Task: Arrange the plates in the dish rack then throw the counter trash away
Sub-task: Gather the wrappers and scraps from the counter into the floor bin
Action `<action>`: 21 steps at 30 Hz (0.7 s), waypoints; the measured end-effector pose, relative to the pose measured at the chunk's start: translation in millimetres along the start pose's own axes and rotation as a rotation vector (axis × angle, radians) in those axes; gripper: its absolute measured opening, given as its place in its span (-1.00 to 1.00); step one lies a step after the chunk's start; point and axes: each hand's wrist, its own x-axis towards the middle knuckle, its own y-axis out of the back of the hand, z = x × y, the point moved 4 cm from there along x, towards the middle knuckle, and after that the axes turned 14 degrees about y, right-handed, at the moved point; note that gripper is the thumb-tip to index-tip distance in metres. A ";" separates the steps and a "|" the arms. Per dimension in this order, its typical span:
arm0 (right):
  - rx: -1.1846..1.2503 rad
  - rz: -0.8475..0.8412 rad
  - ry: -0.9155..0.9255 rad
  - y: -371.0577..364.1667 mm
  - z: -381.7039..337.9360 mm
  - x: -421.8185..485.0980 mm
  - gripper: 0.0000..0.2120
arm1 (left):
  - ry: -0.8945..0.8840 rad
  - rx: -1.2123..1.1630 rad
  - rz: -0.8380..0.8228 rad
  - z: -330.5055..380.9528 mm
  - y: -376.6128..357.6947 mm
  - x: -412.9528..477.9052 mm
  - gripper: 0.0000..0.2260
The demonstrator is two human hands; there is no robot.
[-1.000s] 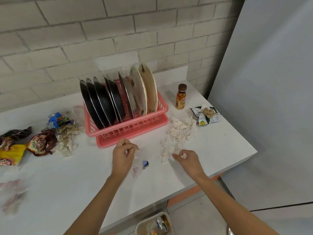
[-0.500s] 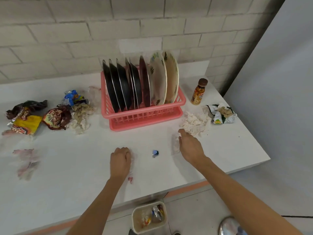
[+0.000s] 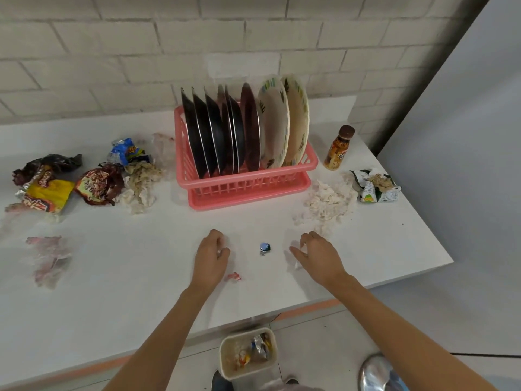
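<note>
As they stand on edge, plates [image 3: 214,131] face sideways along the rack [image 3: 248,188].

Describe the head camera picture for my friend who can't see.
The left hand and right hand rest on a white counter amid scattered trash, before a pink dish rack full of standing plates. A bin stands below.

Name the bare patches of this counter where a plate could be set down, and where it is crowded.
Bare: the near stretch of counter between the clear pinkish wrapper and the left hand, and the near right corner beyond the right hand. Crowded: snack wrappers left of the dish rack, tissue pile and bottle to its right.
</note>
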 end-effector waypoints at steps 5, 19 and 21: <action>0.202 0.051 -0.092 3.9 11.7 -4.6 -0.86 | -0.007 -0.191 -0.063 20.9 -10.8 -7.1 -0.78; 0.522 0.145 -0.243 -14.3 30.1 -12.0 -0.77 | 0.091 -0.111 -0.086 34.2 -32.3 -5.8 -0.77; 0.465 0.135 -0.261 -15.0 28.2 -12.7 -0.63 | 0.047 -0.033 -0.097 38.0 -36.6 -8.7 -0.91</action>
